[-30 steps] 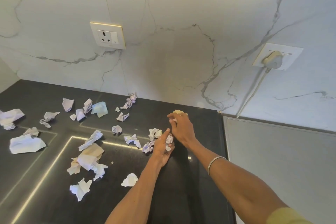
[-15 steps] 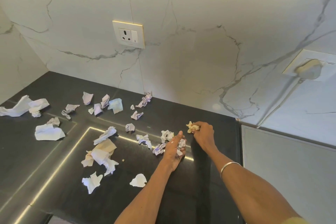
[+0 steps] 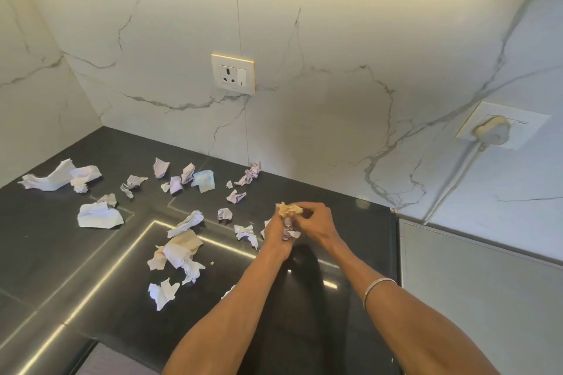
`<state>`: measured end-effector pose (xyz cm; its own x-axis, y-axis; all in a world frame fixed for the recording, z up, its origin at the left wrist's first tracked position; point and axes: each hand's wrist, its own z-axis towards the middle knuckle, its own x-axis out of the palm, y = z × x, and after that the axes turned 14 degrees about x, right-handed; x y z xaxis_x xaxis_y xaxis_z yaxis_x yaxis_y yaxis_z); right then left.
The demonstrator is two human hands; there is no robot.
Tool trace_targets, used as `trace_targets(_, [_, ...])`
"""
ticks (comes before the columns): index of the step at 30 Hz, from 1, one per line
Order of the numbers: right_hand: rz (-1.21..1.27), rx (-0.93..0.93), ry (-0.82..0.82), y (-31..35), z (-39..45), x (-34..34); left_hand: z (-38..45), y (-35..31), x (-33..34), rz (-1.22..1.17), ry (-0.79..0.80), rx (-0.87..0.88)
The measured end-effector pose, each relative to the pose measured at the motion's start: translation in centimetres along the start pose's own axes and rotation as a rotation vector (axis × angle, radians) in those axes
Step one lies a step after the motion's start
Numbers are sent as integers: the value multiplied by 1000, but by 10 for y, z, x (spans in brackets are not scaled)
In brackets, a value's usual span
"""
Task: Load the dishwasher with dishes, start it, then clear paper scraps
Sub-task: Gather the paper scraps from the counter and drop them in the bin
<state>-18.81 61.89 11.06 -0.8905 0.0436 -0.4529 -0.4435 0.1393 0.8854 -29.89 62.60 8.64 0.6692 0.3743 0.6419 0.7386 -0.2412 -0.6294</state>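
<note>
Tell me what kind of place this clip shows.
Probably a home kitchen: a dark countertop under a marble backsplash, wall sockets, under-cabinet lighting. Both hands gather paper scraps.

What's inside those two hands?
Crumpled paper: a yellowish scrap pokes out on top between the left hand and right hand, and white scraps show below. Anything deeper in is covered by the fingers.

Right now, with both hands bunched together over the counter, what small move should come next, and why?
Probably the left hand reaches for the nearest crumpled scrap just beside it: both hands already hold paper, and many scraps still lie across the counter.
</note>
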Motion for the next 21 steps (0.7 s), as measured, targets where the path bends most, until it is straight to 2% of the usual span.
trace_targets(4, [-116, 19, 181, 20, -5, 29, -2, -24, -24, -154, -41, -18])
trace_targets(7, [-55, 16, 234, 24, -6, 54, -6, -40, -43, -105, 14, 7])
trace_targets(10, [9, 87, 214, 28, -8, 72, -11, -52, -56, -43, 40, 13])
trace_targets(12, [72, 148, 161, 30, -12, 80, -11, -58, -65, 49, -57, 57])
trace_targets(15, [197, 202, -5, 26, -14, 87, -9, -67, -84, 207, -239, 146])
trace_targets(17, [103, 189, -65, 17, -10, 88, -5, -67, -101, 240, -295, 171])
trace_targets(21, [-217, 153, 5, 1, -7, 86, -3, -60, -134, 287, -370, 223])
